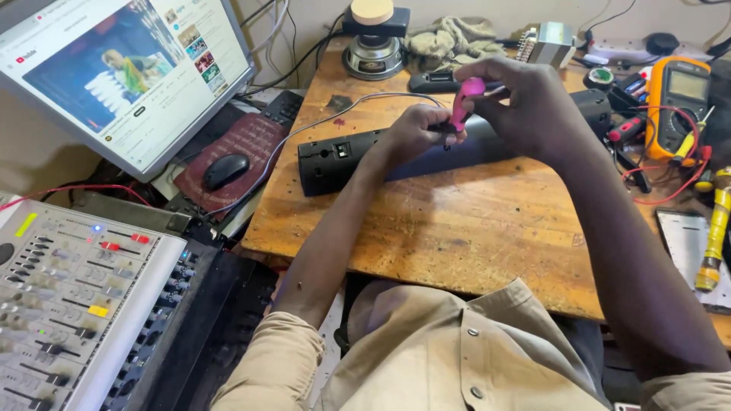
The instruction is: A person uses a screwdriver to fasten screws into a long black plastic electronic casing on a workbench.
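Pink-handled screwdriver [461, 106]: short, stubby, handle bright pink, rounded at top; standing nearly upright, tilting slightly, tip pointing down onto black casing; shaft mostly hidden behind fingers. Right hand [525, 103] closing over handle top, left hand [417, 131] pinching lower end near tip.

Black speaker bar [358, 156]: long, dark, boxy housing, lying flat on wooden bench [426, 228], running left to right, left end facing camera showing small ports and holes; middle part sitting under both hands; grey cable [304, 129] trailing off leftward from it.

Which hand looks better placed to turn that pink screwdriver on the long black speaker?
Probably the right hand: it already wraps the pink screwdriver handle from above. The left hand rests low on the black speaker, steadying the tip.
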